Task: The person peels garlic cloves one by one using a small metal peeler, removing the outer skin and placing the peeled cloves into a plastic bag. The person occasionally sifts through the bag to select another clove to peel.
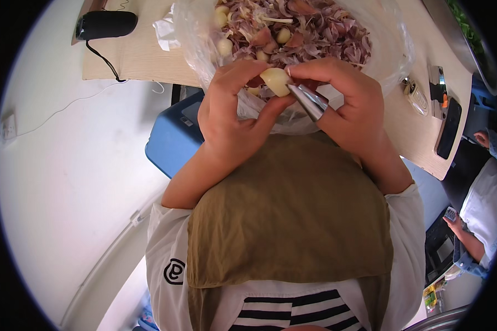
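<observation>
A peeled garlic clove (277, 81) is held between my two hands, above the near edge of a clear plastic bag (391, 53). My left hand (232, 109) pinches it from the left with thumb and index finger. On the thumb of my right hand (354, 105) sits a pointed metal thumb sheath (310, 101), its tip against the clove's right side. The right index finger bends over close to the clove's upper right. Purple-white garlic skins (327, 41) fill the open bag, with several pale cloves (224, 47) among them.
On the wooden table (141, 66) lie a black cylindrical speaker (107, 25), a key fob (417, 98) and a dark phone (448, 128). A metal tray (459, 41) holds green vegetables. Below stands a blue bin (170, 132). Another person (482, 194) is at the right.
</observation>
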Action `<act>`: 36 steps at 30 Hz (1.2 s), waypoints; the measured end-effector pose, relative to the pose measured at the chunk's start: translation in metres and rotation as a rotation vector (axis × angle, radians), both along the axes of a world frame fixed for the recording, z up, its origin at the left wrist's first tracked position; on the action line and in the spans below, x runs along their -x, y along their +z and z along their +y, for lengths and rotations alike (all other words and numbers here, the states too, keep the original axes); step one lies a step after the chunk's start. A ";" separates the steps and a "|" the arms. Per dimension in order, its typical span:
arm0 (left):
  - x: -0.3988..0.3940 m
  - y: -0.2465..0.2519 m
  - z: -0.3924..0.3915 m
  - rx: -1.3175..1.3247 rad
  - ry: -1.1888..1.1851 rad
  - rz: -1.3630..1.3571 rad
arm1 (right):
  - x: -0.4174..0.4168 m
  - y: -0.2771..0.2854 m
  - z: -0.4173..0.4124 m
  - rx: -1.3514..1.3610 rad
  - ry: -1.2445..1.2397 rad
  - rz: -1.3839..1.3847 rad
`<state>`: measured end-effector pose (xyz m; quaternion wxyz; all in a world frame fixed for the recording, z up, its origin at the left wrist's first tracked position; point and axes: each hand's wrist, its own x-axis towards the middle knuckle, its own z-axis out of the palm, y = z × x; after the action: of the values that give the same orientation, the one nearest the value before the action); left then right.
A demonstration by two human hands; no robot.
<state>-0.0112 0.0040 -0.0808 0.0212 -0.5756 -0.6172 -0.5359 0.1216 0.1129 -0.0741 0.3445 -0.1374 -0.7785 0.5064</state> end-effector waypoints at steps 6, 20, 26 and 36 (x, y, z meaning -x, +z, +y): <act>-0.002 0.003 0.000 -0.005 -0.010 0.012 | 0.001 -0.002 0.004 -0.125 -0.027 0.033; -0.005 0.001 -0.011 0.138 -0.014 -0.038 | 0.000 -0.004 0.007 -0.052 -0.018 -0.013; 0.004 0.000 -0.012 0.124 -0.009 0.170 | 0.003 -0.003 0.004 -0.109 0.014 0.006; 0.000 0.004 -0.009 0.041 0.069 0.285 | 0.003 0.000 0.001 -0.187 0.002 -0.022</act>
<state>-0.0109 -0.0054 -0.0769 0.1152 -0.6247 -0.6380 -0.4353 0.1184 0.1140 -0.0739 0.3467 -0.1093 -0.8262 0.4304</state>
